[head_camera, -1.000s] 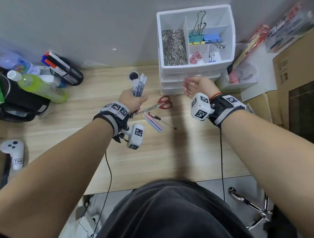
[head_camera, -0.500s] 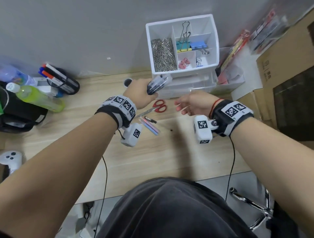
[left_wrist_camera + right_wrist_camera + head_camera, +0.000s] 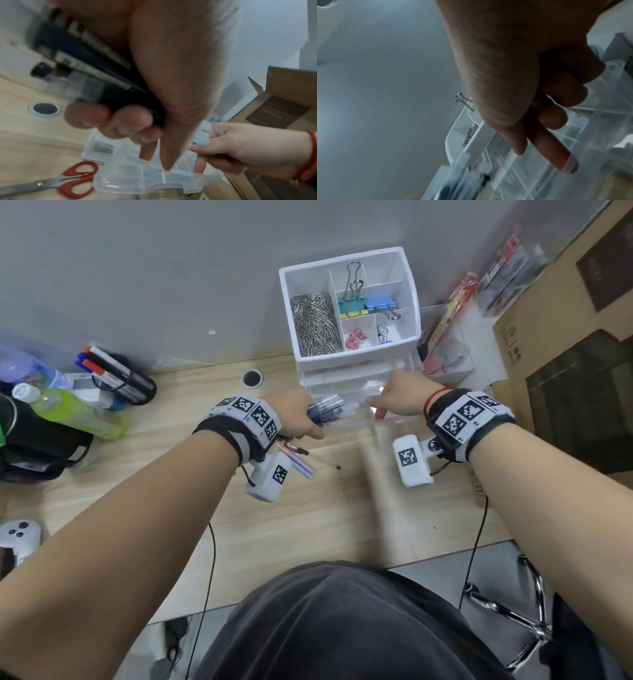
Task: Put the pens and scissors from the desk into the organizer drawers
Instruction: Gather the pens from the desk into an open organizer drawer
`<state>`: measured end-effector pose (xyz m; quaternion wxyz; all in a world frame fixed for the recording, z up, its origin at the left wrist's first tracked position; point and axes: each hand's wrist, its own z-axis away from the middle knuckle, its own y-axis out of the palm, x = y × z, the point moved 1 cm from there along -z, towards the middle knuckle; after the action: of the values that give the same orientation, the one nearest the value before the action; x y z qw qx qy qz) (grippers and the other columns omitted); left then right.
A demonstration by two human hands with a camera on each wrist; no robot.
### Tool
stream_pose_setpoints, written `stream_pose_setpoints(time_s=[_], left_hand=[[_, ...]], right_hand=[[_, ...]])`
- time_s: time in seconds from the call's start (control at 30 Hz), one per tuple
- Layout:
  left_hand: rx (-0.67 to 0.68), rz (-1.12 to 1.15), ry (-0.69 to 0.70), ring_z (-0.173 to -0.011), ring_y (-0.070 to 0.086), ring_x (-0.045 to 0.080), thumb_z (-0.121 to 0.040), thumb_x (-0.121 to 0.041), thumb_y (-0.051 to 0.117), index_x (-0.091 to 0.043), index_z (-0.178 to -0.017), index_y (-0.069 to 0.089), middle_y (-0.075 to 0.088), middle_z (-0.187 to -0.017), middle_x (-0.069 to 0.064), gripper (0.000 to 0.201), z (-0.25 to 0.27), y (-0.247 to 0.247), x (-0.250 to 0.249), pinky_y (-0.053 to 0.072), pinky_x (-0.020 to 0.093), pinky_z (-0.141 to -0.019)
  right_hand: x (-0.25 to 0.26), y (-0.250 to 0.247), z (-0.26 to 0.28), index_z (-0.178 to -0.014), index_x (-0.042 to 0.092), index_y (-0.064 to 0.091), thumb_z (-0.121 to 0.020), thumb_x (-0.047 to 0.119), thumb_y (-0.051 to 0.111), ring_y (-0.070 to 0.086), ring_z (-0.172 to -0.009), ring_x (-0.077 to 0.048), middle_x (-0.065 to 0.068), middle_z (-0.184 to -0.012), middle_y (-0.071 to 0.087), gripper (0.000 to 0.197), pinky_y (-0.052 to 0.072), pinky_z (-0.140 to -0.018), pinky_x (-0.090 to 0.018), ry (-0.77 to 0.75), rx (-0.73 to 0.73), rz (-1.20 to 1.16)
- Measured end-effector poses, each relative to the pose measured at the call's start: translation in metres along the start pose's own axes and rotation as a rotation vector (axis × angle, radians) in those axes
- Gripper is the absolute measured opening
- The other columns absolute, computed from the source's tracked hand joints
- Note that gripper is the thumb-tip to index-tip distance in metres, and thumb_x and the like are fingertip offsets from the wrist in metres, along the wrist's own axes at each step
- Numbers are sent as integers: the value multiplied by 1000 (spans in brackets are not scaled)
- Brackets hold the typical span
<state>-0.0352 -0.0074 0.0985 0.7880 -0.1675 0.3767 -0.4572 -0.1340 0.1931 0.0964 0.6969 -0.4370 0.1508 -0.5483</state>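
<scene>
My left hand (image 3: 308, 422) grips a bundle of dark pens (image 3: 325, 411), their tips pointing right over the pulled-out clear drawer (image 3: 397, 419) of the white organizer (image 3: 411, 302). The left wrist view shows the pens (image 3: 77, 56) inside the curled fingers (image 3: 109, 119). My right hand (image 3: 380, 405) pinches the drawer's front rim between thumb and forefinger (image 3: 565, 162). Red-handled scissors (image 3: 75, 180) lie on the desk left of the drawer (image 3: 137, 180); my left wrist hides them in the head view. Pink and blue pens (image 3: 301, 465) lie on the desk under that wrist.
The organizer's top tray holds paper clips (image 3: 315, 323) and binder clips (image 3: 352, 302). A marker pouch (image 3: 120, 374) and a green bottle (image 3: 75, 412) sit at the left, a cardboard box (image 3: 565, 354) at the right. A cable hole (image 3: 252, 378) lies behind my left hand.
My left hand tipped the pen bundle from upright to level and carried it right to the drawer. My right hand drew the clear drawer out toward me.
</scene>
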Motion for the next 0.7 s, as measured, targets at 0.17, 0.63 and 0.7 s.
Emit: stream_pose_setpoints(time_s=[0.17, 0.63, 0.7], left_hand=[[-162, 460, -88, -30, 49, 6, -89, -20, 73, -8, -82, 60, 56, -40, -3, 19, -5, -10, -17, 39, 16, -34], [226, 1023, -278, -39, 55, 5, -97, -3, 54, -5, -95, 56, 60, -48, 1, 4, -2, 1, -60, 51, 18, -38], [255, 1035, -270, -41, 56, 3, -98, -5, 54, -4, -96, 59, 65, -52, 1, 5, 1, 3, -63, 56, 19, -47]], right_hand=[[8, -6, 3, -92, 10, 76, -99, 56, 43, 56, -56, -16, -5, -78, 67, 57, 42, -53, -26, 14, 45, -448], [35, 23, -2, -80, 13, 54, -89, 69, 49, 33, -34, -12, -6, -57, 50, 57, 22, -29, -14, 86, 400, -1239], [40, 21, 3, -77, 12, 58, -94, 50, 56, 35, -29, -10, -7, -51, 52, 42, 24, -27, -14, 47, 442, -1228]])
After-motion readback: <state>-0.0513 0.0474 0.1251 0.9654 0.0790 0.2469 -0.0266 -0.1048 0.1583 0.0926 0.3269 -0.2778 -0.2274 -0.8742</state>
